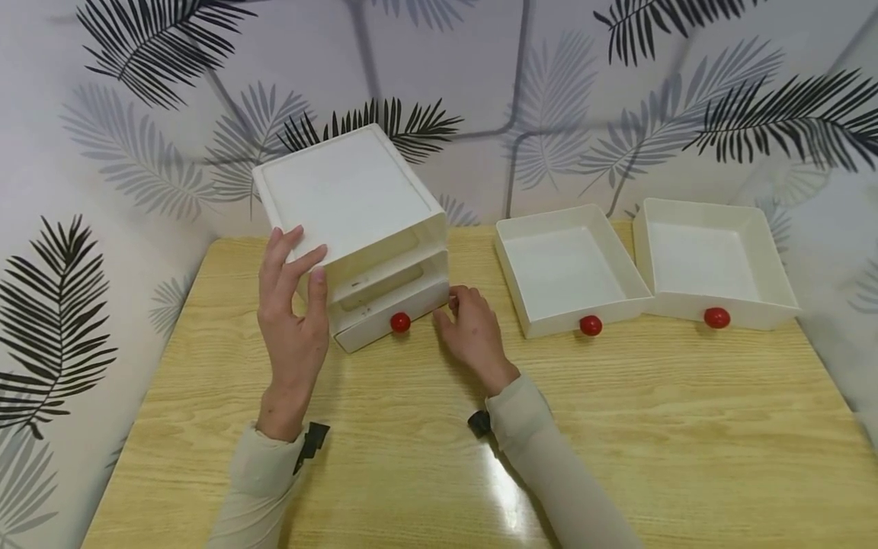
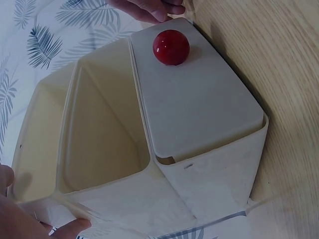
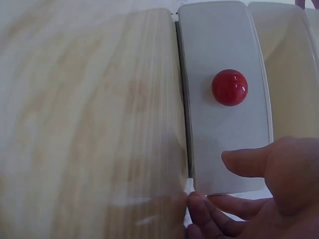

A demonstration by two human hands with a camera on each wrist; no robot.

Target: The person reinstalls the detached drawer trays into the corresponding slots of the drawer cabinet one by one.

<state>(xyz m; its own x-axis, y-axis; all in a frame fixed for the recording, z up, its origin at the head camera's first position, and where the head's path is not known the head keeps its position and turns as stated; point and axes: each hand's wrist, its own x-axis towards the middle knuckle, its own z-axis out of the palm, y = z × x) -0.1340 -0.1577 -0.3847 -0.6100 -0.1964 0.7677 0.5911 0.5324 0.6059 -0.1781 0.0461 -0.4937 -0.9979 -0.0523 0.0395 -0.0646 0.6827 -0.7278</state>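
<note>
A white plastic drawer cabinet (image 1: pixel 350 198) stands turned at an angle on the table's left part. Its upper two compartments are open and hold no drawers; a bottom drawer (image 2: pixel 199 94) with a round red knob (image 1: pixel 401 322) fills the lowest one. Against the upper left side and top edge, my left hand (image 1: pixel 293 313) rests with its fingers spread and fairly straight. Down at the lower right front corner is my right hand (image 1: pixel 475 328). Its fingers curl round the cabinet's side, while the thumb lies before the bottom drawer's face (image 3: pixel 224 129).
Two white drawers, a nearer one (image 1: pixel 565 267) and a farther-right one (image 1: pixel 706 263), sit side by side to the cabinet's right. Each has a red knob at the front. Leaf-patterned wall covering (image 1: pixel 473 76) rises behind the wooden table (image 1: pixel 411 457).
</note>
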